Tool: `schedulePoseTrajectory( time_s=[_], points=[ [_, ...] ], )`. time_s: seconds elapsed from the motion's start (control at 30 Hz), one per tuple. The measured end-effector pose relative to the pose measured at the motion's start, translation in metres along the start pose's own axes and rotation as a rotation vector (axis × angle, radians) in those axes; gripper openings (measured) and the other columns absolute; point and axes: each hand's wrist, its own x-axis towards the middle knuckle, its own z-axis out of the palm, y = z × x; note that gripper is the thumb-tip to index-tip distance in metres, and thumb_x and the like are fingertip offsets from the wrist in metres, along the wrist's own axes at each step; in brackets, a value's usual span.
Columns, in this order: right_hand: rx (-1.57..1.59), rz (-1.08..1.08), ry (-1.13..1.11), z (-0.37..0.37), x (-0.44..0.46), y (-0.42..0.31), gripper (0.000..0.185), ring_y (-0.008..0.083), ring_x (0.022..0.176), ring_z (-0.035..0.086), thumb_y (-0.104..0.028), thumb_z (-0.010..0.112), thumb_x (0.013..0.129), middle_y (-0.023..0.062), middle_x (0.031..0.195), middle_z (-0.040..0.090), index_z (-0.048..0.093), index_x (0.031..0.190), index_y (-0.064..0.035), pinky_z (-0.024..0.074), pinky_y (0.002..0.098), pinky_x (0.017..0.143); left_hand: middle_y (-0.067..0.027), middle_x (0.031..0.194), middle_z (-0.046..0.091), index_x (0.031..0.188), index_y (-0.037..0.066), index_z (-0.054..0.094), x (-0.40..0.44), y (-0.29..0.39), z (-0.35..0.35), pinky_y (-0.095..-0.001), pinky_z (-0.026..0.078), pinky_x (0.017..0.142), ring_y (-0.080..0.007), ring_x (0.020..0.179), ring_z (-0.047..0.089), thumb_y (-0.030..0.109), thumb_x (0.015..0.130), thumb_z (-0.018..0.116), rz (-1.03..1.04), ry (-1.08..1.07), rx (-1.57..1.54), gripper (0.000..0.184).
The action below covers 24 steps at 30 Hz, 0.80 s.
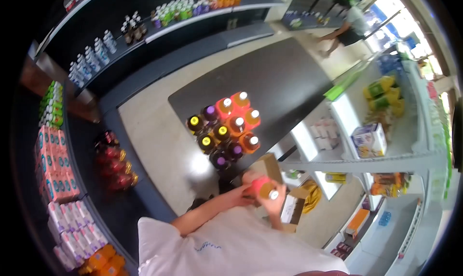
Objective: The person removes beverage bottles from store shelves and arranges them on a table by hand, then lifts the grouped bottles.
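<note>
Close to my chest, an orange drink bottle (266, 189) with a pink label and white cap is tilted between my hands. My right hand (276, 204) is wrapped round its cap-side part. At the label end, my left hand (245, 195) is closed against the bottle, slightly blurred. Beyond them, on the dark table (270, 78), several orange bottles (237, 125) with white caps stand beside dark bottles (207, 142) with yellow or purple caps. An open cardboard box (295, 206) is just right of my hands, partly hidden by them.
Wall shelves (169, 27) with bottles curve along the back and left. Pink packs (55, 162) are stacked at the left. White shelving (337, 162) with packaged goods stands close on the right. A yellow bag (313, 197) lies near the box. Another person (354, 25) is at the far right.
</note>
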Motion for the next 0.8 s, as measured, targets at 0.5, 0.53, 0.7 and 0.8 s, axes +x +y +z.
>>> schedulePoseTrajectory(
  time_s=[0.5,0.53,0.7,0.8],
  points=[
    [-0.161,0.051,-0.069,0.068,0.181,0.049,0.067,0.0308,0.093,0.057,-0.021,0.092,0.057,0.0117,0.098,0.049,0.063,0.116,-0.0051,0.0483,0.0413,0.083,-0.0181,0.156,0.034,0.156,0.007,0.024,0.039,0.104,0.066,-0.0358,0.041,0.105,-0.0273,0.133,0.046,0.045,0.098,0.051,0.385,0.298,0.581,0.075],
    [-0.194,0.042,-0.048,0.072,0.182,0.047,0.067,0.0305,0.093,0.057,-0.022,0.092,0.057,0.0114,0.098,0.050,0.063,0.116,-0.0049,0.0487,0.0415,0.083,-0.0181,0.156,0.034,0.156,0.007,0.024,0.035,0.096,0.061,-0.0358,0.041,0.105,-0.0273,0.133,0.046,0.045,0.098,0.051,0.374,0.301,0.554,0.075],
    [-0.089,-0.034,-0.057,0.096,0.201,0.075,0.068,0.0287,0.089,0.059,-0.025,0.094,0.055,0.0101,0.100,0.050,0.067,0.113,-0.0029,0.0492,0.0418,0.083,-0.0211,0.145,0.047,0.146,0.001,0.041,0.015,0.069,0.016,-0.0602,0.024,0.114,-0.0390,0.139,0.037,0.045,0.093,0.048,0.047,0.565,1.036,0.069],
    [-0.132,-0.083,-0.178,0.100,0.226,0.062,0.068,0.0284,0.089,0.060,-0.026,0.095,0.055,0.0097,0.097,0.049,0.067,0.112,-0.0015,0.0501,0.0419,0.083,-0.0180,0.145,0.046,0.142,0.005,0.046,0.004,0.039,-0.019,-0.0688,0.011,0.114,-0.0403,0.141,0.032,0.046,0.092,0.047,0.011,0.701,1.381,0.064]
  ],
)
